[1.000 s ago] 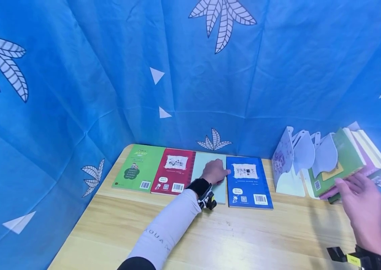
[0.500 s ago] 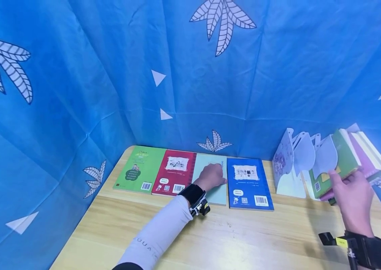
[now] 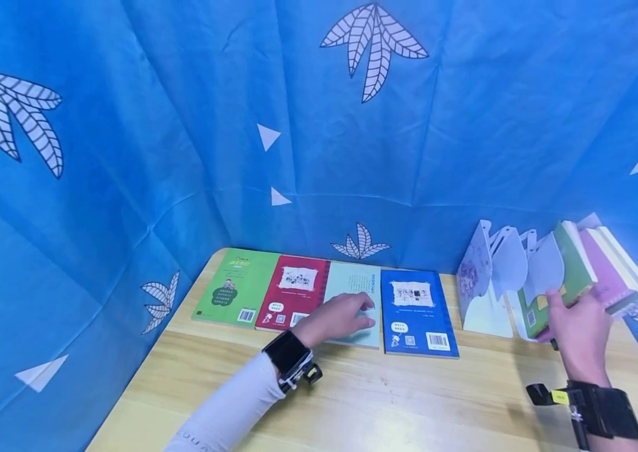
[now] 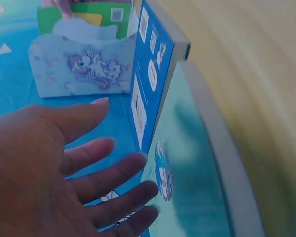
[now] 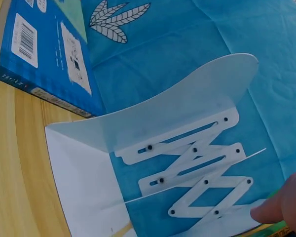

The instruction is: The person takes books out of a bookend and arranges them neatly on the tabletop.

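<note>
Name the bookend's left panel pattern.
The left panel bears a purple-maned pony, clearest in left wrist view.

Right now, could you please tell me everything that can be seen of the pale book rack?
The pale book rack looks like painted metal: thin, upright, curved-edged panels, linked by crossed arms with dark pivots. One outer panel carries a pony picture. It stands on the wooden table, just right of the blue book. A green book stands partly hidden behind one panel; whether that book or the right grip touches the rack is unclear.
</note>
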{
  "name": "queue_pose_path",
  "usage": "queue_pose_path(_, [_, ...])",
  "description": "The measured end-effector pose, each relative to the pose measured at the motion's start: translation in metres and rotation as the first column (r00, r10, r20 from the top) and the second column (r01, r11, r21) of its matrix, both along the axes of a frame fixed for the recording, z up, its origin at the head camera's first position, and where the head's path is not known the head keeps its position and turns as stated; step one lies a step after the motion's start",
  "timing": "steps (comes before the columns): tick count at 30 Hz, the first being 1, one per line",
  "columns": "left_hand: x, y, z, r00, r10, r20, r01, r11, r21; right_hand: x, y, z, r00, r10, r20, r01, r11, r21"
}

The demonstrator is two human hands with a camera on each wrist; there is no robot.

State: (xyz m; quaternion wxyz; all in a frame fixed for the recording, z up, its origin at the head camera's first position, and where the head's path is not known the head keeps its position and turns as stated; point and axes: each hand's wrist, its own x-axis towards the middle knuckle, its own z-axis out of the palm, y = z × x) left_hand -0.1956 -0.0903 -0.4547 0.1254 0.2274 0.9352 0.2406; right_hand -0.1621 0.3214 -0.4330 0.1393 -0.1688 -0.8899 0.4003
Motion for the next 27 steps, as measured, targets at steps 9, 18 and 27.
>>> queue_pose_path(9, [0.037,-0.035,-0.001,0.992,0.0,-0.124,0.0,1.0,0.0,-0.002,0.001,-0.006,0.999,-0.036,0.034,0.036,0.999,-0.005])
queue_pose_path(18, [0.054,-0.056,0.004,0.975,-0.019,-0.221,0.017,1.0,-0.014,-0.002,0.003,-0.002,0.998,-0.054,0.043,0.053,0.998,0.023])
queue_pose_path(27, [0.062,-0.068,0.003,0.973,0.005,-0.231,0.001,1.0,0.026,0.001,0.003,0.003,0.993,-0.113,0.021,0.109,0.985,0.132])
